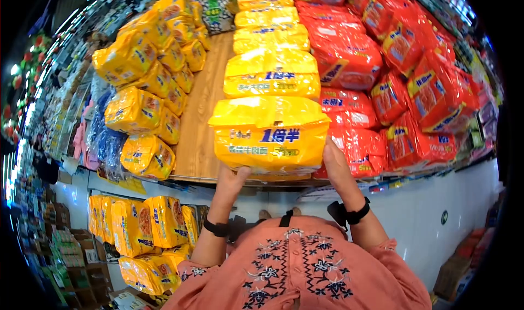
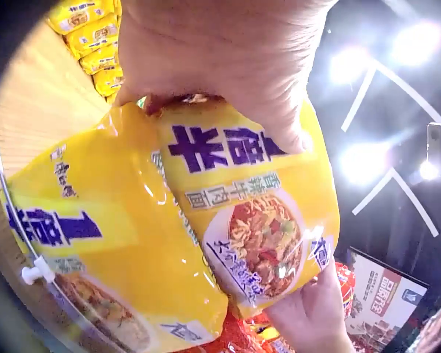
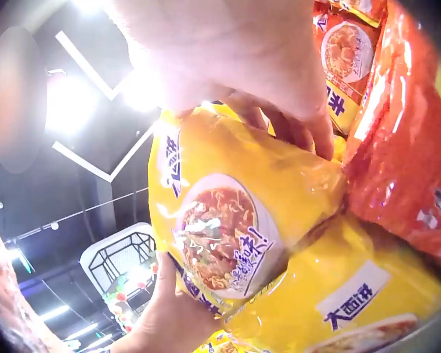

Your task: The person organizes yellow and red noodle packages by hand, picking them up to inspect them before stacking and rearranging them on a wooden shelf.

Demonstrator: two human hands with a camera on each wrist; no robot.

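Both hands hold a yellow multipack of instant noodles (image 1: 267, 138) at the table's front edge. My left hand (image 1: 232, 181) grips its near left end, thumb on the front face. On the opposite end, my right hand (image 1: 335, 162) has its fingers reaching behind the pack. The left wrist view shows a noodle-bowl picture on the pack (image 2: 279, 184), with the left hand (image 2: 220, 59) across its top. In the right wrist view the right hand (image 3: 235, 59) curls over the pack's edge. Right behind it stands another yellow multipack (image 1: 273, 75), first of a row.
Red noodle packs (image 1: 349, 53) are piled along the right, beside the yellow row. More yellow packs (image 1: 131, 58) are stacked at the left of the wooden tabletop (image 1: 204, 102). Below the table's left end, further yellow packs (image 1: 131, 225) stand low down. A dark patterned bag (image 1: 215, 12) lies at the back.
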